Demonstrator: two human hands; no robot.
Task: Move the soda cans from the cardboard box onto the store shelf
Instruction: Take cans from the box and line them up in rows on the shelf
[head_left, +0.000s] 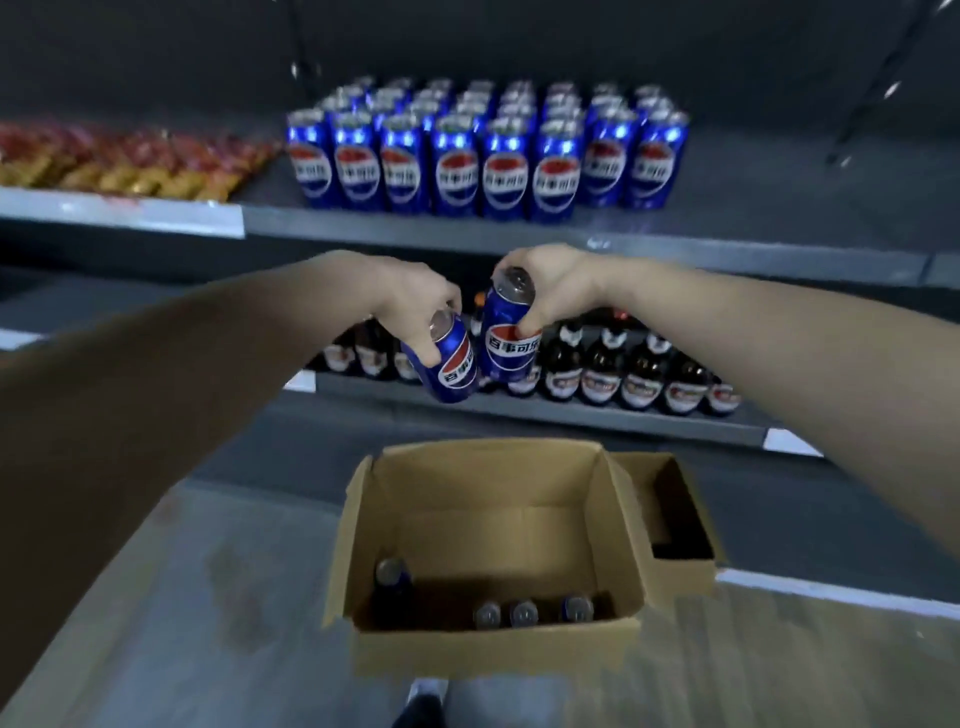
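Two glossy blue cylinders of thin metal, each with a round red, white and blue emblem and a dull silver lid, hang in the air between the box and the shelves. The left hand (415, 306) has its grip curled round the top end of the left can (453, 371). That can tilts, so its base swings down and to the right below the hand. The right hand (553, 286) wraps its grip round the upper half of the right can (511, 345), with one digit pressed on the emblem. This can is nearly upright, its lid turned toward the camera. The two cans are just beside each other; whether they touch I cannot tell.

Below them the cardboard box (493, 499), matte plain brown with its top open, sits on the pale, blotchy floor (208, 597). Four cans stand in it: a lone can (393, 574) at the near left, and a row of three (523, 613) along the near wall. A smaller box (675, 514) sits against its right side, its inside dark.

The grey store shelf (467, 234) above the hands carries a tight block of shelved cans (488, 156), eight across and several deep. Left of them lie crinkly red and yellow snack packets (119, 161). The lower shelf (545, 410) holds dark glass bottles (623, 374) with pale labels.
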